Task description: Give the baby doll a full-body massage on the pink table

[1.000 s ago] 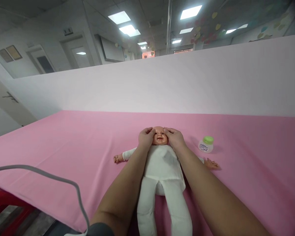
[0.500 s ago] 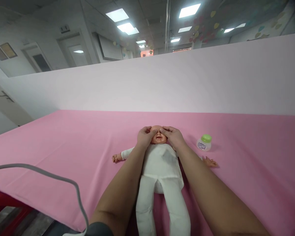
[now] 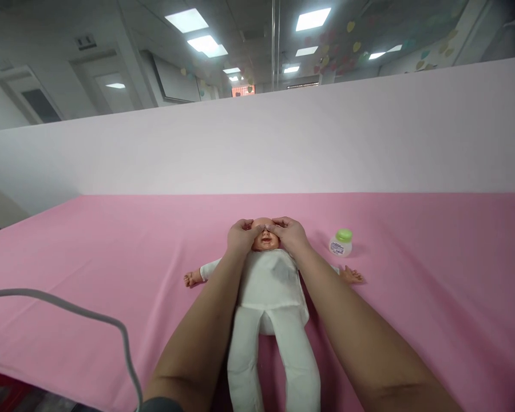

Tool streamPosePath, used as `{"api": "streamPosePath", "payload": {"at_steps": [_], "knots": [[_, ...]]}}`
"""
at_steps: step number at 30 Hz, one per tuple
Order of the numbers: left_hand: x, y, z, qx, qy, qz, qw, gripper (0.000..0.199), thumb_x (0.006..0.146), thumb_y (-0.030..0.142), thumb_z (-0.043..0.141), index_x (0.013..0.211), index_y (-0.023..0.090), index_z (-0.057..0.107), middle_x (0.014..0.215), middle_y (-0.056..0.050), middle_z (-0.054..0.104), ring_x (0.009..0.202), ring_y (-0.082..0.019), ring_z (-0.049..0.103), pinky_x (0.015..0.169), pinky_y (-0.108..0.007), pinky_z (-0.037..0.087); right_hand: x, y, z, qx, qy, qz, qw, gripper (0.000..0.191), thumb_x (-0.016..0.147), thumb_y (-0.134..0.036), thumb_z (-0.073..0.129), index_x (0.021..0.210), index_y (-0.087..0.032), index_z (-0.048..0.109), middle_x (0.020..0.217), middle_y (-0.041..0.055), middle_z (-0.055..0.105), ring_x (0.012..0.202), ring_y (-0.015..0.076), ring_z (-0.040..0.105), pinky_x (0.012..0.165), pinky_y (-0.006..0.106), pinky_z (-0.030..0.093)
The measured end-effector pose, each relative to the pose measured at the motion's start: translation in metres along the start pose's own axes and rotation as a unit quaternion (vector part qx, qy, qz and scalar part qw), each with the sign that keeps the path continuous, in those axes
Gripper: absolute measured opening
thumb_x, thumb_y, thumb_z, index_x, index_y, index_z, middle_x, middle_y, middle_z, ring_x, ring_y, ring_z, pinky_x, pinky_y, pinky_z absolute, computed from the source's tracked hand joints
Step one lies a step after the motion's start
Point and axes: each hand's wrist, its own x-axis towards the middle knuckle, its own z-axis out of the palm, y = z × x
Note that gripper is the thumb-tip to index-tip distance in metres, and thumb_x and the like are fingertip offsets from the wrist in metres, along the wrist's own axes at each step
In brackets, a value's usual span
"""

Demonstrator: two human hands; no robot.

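A baby doll [image 3: 269, 280] with a white cloth body lies on its back on the pink cloth, legs toward me and arms spread to the sides. On the left side of its head is my left hand [image 3: 242, 233], fingers curled round the side and thumb pressed on the face beside the nose. My right hand [image 3: 292, 233] grips the other side the same way, its thumb close to the left one. Both thumbs cover the doll's eyes; its nose and mouth show between and below them.
A small clear jar with a green lid [image 3: 341, 242] stands right of the doll on the pink cloth [image 3: 124, 246]. A grey cable [image 3: 81, 311] arcs across the lower left. Behind the table runs a low white wall [image 3: 257, 143] with glass above. Something red [image 3: 2, 383] shows below the table edge.
The whole view has shifted, so the doll, hands and jar appear a little further left. Both hands keep their hold on the doll's head, the thumbs slightly closer together.
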Motion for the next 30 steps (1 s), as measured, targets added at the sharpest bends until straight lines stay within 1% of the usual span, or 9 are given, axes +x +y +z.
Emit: {"api": "streamPosePath", "payload": {"at_steps": [4, 7, 10, 13, 18, 20, 24, 27, 30], "knots": [[0.003, -0.003, 0.003, -0.003, 0.009, 0.003, 1.0, 0.037, 0.078, 0.043, 0.083, 0.108, 0.021, 0.076, 0.107, -0.009, 0.08, 0.098, -0.025, 0.074, 0.085, -0.034, 0.056, -0.001, 0.001, 0.004, -0.002, 0.015, -0.006, 1.0, 0.035, 0.07, -0.05, 0.087, 0.095, -0.026, 0.081, 0.103, 0.0034, 0.081, 0.1, 0.0272, 0.075, 0.095, 0.042, 0.058], [0.004, -0.006, 0.005, -0.018, 0.016, 0.008, 1.0, 0.027, 0.085, 0.04, 0.076, 0.104, 0.022, 0.077, 0.106, -0.008, 0.08, 0.098, -0.024, 0.074, 0.086, -0.034, 0.056, -0.001, 0.002, 0.004, 0.018, 0.015, -0.006, 1.0, 0.028, 0.075, -0.047, 0.083, 0.094, -0.027, 0.082, 0.104, 0.0035, 0.082, 0.102, 0.0271, 0.075, 0.098, 0.042, 0.057], [0.006, -0.01, 0.005, -0.028, 0.015, 0.011, 0.999, 0.023, 0.087, 0.035, 0.071, 0.106, 0.022, 0.077, 0.107, -0.007, 0.08, 0.101, -0.024, 0.074, 0.09, -0.035, 0.056, 0.0, 0.005, 0.004, 0.06, 0.004, 0.006, 0.998, 0.028, 0.076, -0.044, 0.082, 0.097, -0.025, 0.082, 0.108, 0.0051, 0.082, 0.106, 0.0271, 0.075, 0.099, 0.041, 0.057], [0.008, -0.015, 0.001, -0.045, 0.0, 0.016, 0.999, 0.028, 0.088, 0.033, 0.069, 0.112, 0.022, 0.077, 0.11, -0.008, 0.08, 0.103, -0.024, 0.073, 0.092, -0.035, 0.055, 0.001, 0.009, 0.002, 0.106, -0.018, 0.021, 0.994, 0.035, 0.075, -0.043, 0.082, 0.105, -0.023, 0.081, 0.115, 0.0066, 0.081, 0.112, 0.0266, 0.074, 0.101, 0.041, 0.057], [0.007, -0.019, -0.009, -0.108, -0.056, -0.011, 0.992, 0.041, 0.085, 0.038, 0.075, 0.121, 0.019, 0.075, 0.116, -0.012, 0.078, 0.096, -0.023, 0.072, 0.083, -0.035, 0.057, 0.002, 0.012, -0.003, 0.14, -0.047, 0.043, 0.988, 0.042, 0.074, -0.042, 0.085, 0.111, -0.024, 0.08, 0.121, 0.0075, 0.079, 0.117, 0.0279, 0.072, 0.104, 0.045, 0.057], [0.004, -0.017, -0.012, -0.12, -0.065, -0.016, 0.991, 0.045, 0.083, 0.042, 0.079, 0.122, 0.02, 0.074, 0.119, -0.013, 0.076, 0.098, -0.024, 0.072, 0.081, -0.034, 0.057, 0.0, 0.01, -0.004, 0.139, -0.053, 0.045, 0.988, 0.042, 0.073, -0.041, 0.087, 0.111, -0.024, 0.08, 0.123, 0.0071, 0.078, 0.12, 0.0281, 0.07, 0.107, 0.046, 0.055], [0.0, -0.008, -0.014, -0.089, -0.061, -0.017, 0.994, 0.056, 0.074, 0.045, 0.088, 0.121, 0.02, 0.072, 0.124, -0.015, 0.074, 0.106, -0.028, 0.072, 0.08, -0.034, 0.058, -0.004, 0.0, -0.008, 0.125, -0.072, 0.046, 0.988, 0.046, 0.071, -0.037, 0.091, 0.114, -0.024, 0.079, 0.126, 0.007, 0.077, 0.121, 0.0277, 0.07, 0.107, 0.044, 0.056], [-0.001, 0.0, -0.016, -0.053, -0.064, -0.025, 0.996, 0.061, 0.068, 0.044, 0.093, 0.119, 0.019, 0.07, 0.125, -0.016, 0.073, 0.104, -0.029, 0.073, 0.075, -0.033, 0.058, -0.007, -0.007, -0.013, 0.105, -0.086, 0.047, 0.99, 0.049, 0.068, -0.034, 0.093, 0.113, -0.023, 0.079, 0.122, 0.0084, 0.078, 0.114, 0.0284, 0.073, 0.101, 0.044, 0.059], [-0.002, 0.006, -0.017, -0.029, -0.075, -0.035, 0.996, 0.061, 0.068, 0.045, 0.093, 0.118, 0.02, 0.07, 0.127, -0.016, 0.072, 0.102, -0.03, 0.073, 0.069, -0.031, 0.057, -0.007, -0.009, -0.015, 0.079, -0.085, 0.043, 0.992, 0.049, 0.065, -0.032, 0.094, 0.111, -0.022, 0.078, 0.117, 0.0088, 0.079, 0.109, 0.0283, 0.074, 0.099, 0.043, 0.059]]}}
